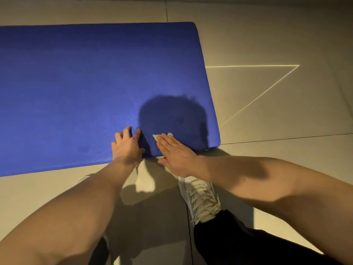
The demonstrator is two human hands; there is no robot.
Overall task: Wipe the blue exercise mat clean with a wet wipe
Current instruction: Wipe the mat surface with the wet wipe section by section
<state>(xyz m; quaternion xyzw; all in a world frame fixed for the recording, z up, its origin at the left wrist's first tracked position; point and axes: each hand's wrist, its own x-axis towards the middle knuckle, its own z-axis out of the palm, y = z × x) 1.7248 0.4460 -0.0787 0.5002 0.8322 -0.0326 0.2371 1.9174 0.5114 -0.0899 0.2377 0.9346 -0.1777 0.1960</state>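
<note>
so, clock convention: 12 is the top of the frame, 6 is toward your body.
mat: the blue exercise mat lies flat on the tiled floor, filling the frame from 9 o'clock to the centre. its two rounded corners sit at 12 and 4 o'clock, and its near edge runs just ahead of your feet.
wet wipe: a small white wet wipe is on the mat close to the near edge, toward the 4 o'clock corner. it is mostly under your right fingers, so only its far rim shows past the fingertips.
right hand: your right hand lies palm down, fingers straight and close together, pressing the wipe to the mat. the heel of the hand overhangs the near edge.
left hand: your left hand is just beside the right at its 9 o'clock, apart from the wipe. fingers are spread and arched, tips planted on the mat, thumb at the near edge, holding nothing.
shadow: a dark rounded shadow falls on the mat at 12 o'clock of the hands.
floor mark: a thin bright line traces a triangle at 2 to 3 o'clock.
feet: a white laced sneaker sits below your right wrist at 5 o'clock, with black trousers behind it.
</note>
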